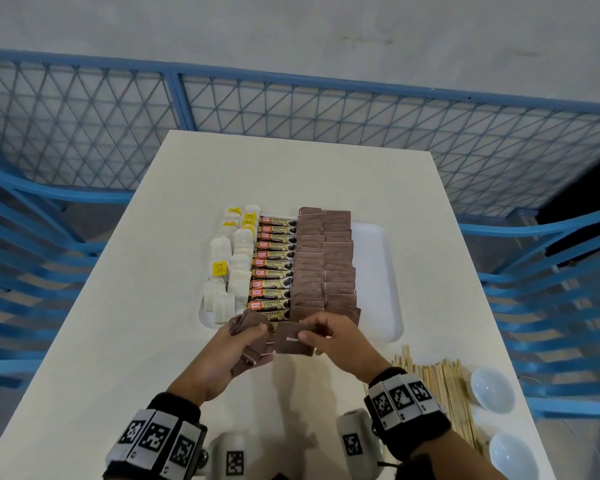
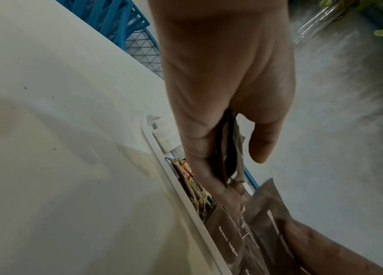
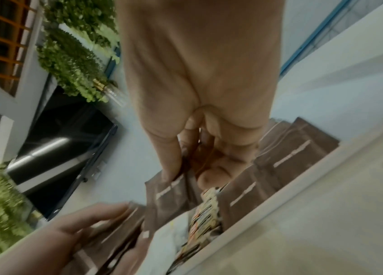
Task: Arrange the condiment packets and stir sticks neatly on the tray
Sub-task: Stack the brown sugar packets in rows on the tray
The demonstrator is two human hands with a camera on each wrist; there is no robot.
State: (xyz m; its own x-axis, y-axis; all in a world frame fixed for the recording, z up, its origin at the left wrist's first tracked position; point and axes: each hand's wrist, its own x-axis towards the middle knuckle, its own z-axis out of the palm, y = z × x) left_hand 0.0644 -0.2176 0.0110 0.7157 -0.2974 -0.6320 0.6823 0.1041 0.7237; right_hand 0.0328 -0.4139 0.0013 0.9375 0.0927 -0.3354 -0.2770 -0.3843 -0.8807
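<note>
A white tray [image 1: 378, 271] holds rows of white sachets [image 1: 229, 268], coffee granule sticks [image 1: 274, 265] and two columns of brown sugar packets [image 1: 323, 261]. At the tray's near edge my left hand [image 1: 246, 336] grips a bunch of brown packets [image 1: 253, 355]. My right hand [image 1: 321, 332] pinches a single brown packet [image 1: 291, 342] just right of that bunch. The left wrist view shows the left hand [image 2: 230, 167] with the bunch [image 2: 230, 154] between thumb and fingers. In the right wrist view, the right hand's [image 3: 193, 176] thumb and fingers clamp the packet [image 3: 167, 197]. Wooden stir sticks [image 1: 440, 386] lie loose right of the wrist.
Two small white bowls [image 1: 492, 389] sit at the table's right edge beside the sticks. The tray's right third [image 1: 374, 237] is bare. A blue mesh fence [image 1: 291, 109] runs behind the table, and blue chairs [image 1: 551, 271] stand on both sides.
</note>
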